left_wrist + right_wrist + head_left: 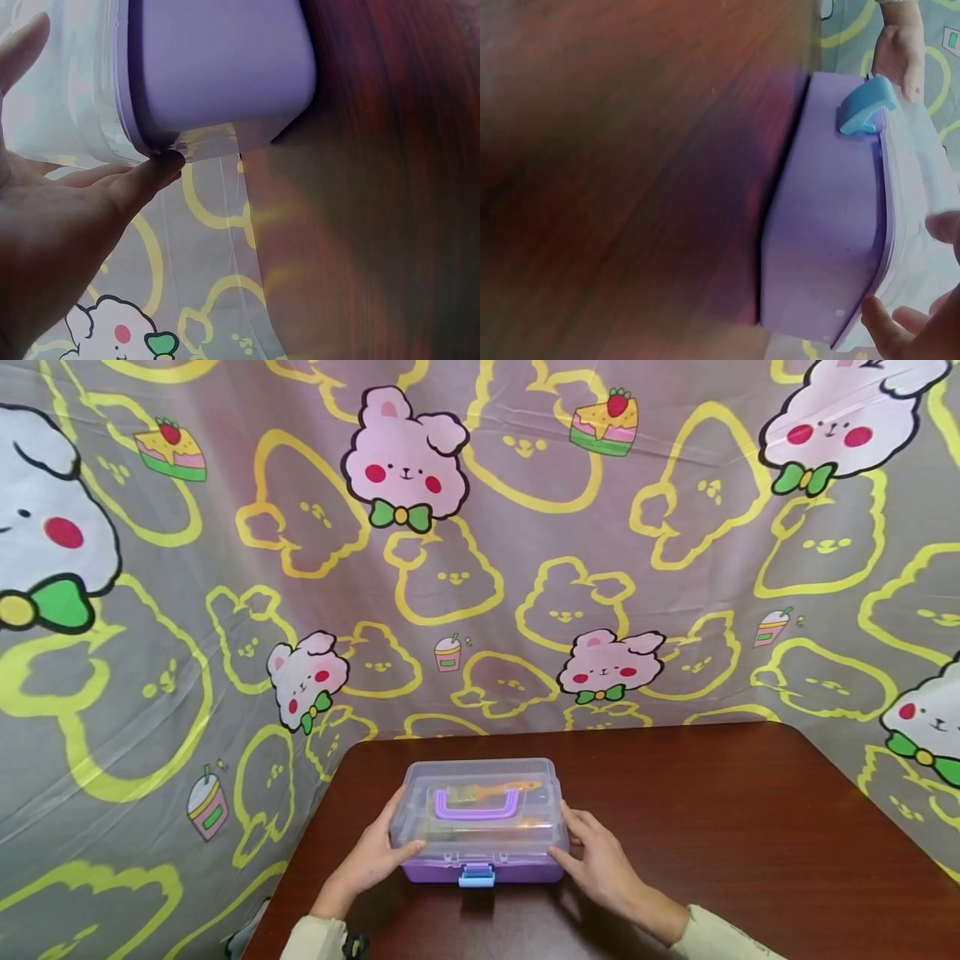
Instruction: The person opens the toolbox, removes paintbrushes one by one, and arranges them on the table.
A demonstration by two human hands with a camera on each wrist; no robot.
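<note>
A storage box with a purple base (431, 871) and a clear lid (487, 845) sits on the table, its lid down. On the lid is a purple handle (477, 815); a brush (491, 792) with an orange handle shows through the clear plastic. The light blue front latch (867, 105) tilts outward from the base. My left hand (372, 853) holds the lid's left side, thumb on top, with a fingertip at the rim in the left wrist view. From the other side my right hand (606, 865) grips the lid likewise, its thumb near the front right corner.
The dark brown table (712, 827) extends well to the right of the box. A grey curtain (510, 543) printed with cartoon bunnies hangs behind it and along both sides. Something dark is on the left wrist, by the sleeve (315, 937).
</note>
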